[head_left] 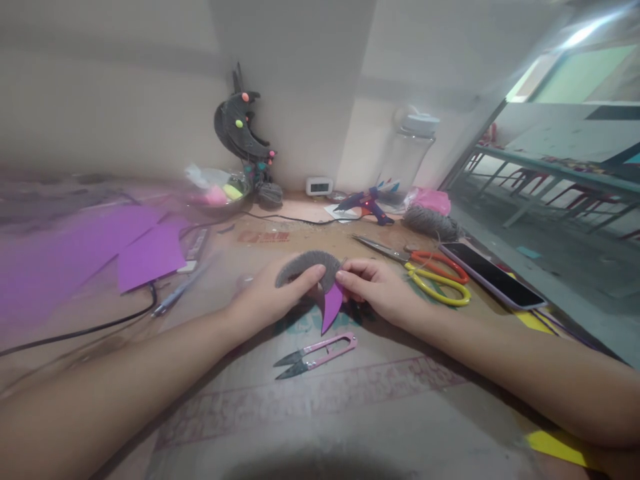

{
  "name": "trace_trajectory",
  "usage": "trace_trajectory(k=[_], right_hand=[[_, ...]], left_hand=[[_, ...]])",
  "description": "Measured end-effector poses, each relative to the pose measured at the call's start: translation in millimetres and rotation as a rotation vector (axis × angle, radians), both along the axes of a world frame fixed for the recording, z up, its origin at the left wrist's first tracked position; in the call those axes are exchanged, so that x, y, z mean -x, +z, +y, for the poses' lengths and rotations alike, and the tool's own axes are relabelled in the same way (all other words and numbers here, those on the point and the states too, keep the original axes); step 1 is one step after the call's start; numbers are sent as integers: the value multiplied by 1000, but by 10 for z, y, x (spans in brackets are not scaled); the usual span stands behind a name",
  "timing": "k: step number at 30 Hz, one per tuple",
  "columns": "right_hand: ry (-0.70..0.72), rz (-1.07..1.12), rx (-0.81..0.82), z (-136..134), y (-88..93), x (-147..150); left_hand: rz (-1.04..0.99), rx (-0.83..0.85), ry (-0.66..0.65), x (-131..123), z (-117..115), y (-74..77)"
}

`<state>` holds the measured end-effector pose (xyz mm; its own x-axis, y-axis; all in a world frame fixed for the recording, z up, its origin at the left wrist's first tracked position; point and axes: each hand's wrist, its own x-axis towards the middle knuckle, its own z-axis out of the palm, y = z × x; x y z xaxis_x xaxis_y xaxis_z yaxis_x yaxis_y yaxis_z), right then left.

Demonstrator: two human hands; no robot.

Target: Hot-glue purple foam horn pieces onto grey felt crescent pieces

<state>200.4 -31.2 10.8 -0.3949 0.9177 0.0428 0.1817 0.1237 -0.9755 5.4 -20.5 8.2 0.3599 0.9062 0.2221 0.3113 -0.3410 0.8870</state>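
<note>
Both hands hold a crescent shape (pixel 313 263) over the middle of the table. Most of the crescent is wrapped in grey yarn, and its bare purple tip (pixel 331 310) points down. My left hand (pixel 270 293) pinches the grey wrapped arc with thumb on top. My right hand (pixel 375 287) grips the crescent at the edge of the wrapping, fingers curled. Pink thread snips (pixel 315 355) lie on the table just in front of the hands.
Red and yellow scissors (pixel 430 273) and a phone (pixel 493 275) lie to the right. A glue gun (pixel 367 202), grey yarn ball (pixel 430 223) and clear jar (pixel 413 153) stand at the back. Purple sheets (pixel 145 257) and a black cable (pixel 100 327) lie left. A finished dark crescent (pixel 240 127) leans on the wall.
</note>
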Motion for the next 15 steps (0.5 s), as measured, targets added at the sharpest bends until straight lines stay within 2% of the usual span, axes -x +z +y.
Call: trace_trajectory(k=[3, 6, 11, 15], right_hand=[[25, -76, -69, 3, -4, -4], [20, -133, -117, 8, -8, -20], [-195, -112, -226, 11, 2, -73], [-197, -124, -331, -21, -1, -100]], left_hand=[[-60, 50, 2, -4, 25, -15], [-124, 111, 57, -7, 49, -31], [-204, 193, 113, -8, 66, -49], [-214, 214, 107, -9, 80, -50]])
